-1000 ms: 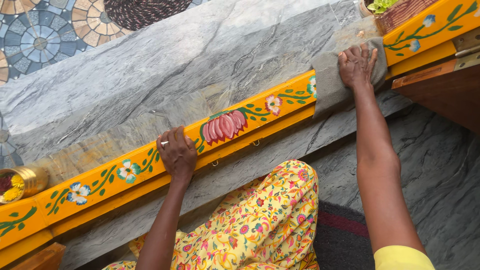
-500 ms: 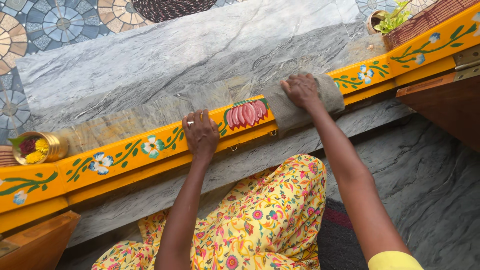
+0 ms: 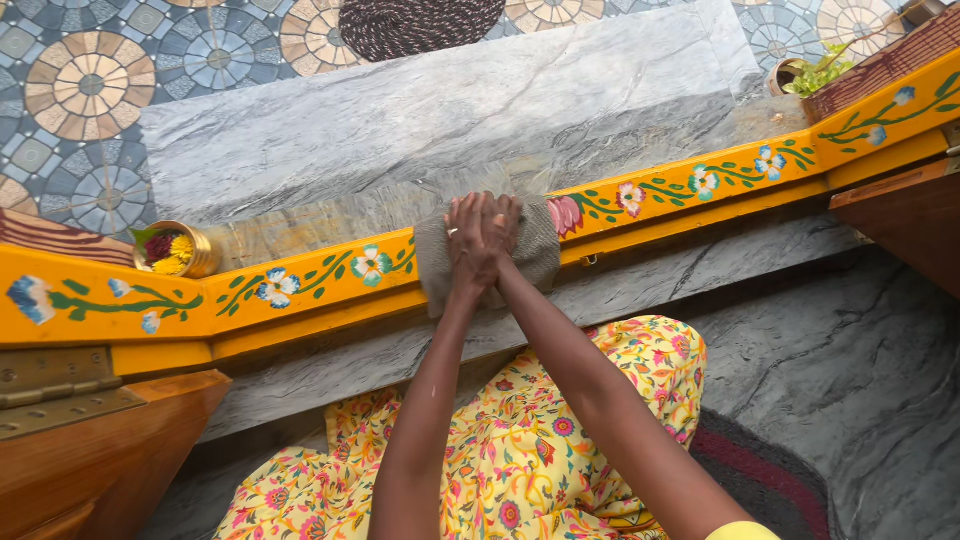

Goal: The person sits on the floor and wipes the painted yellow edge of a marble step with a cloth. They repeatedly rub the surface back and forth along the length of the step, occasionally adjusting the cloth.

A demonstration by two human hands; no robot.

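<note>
A long yellow threshold painted with flowers and green vines runs across the view. A grey cloth is draped over its middle. My left hand and my right hand lie side by side on the cloth, pressing it flat against the painted wood, fingers pointing away from me. A ring shows on my left hand. The cloth covers most of the pink lotus painted there.
A small brass pot of flowers stands on the grey stone step at the left. A potted plant sits at the far right. Wooden door leaves flank both sides. My floral-clad knee is below.
My right hand slid the cloth leftward along the threshold from the far right to the middle. My left hand now rests on the cloth beside it. The view shifted right.
</note>
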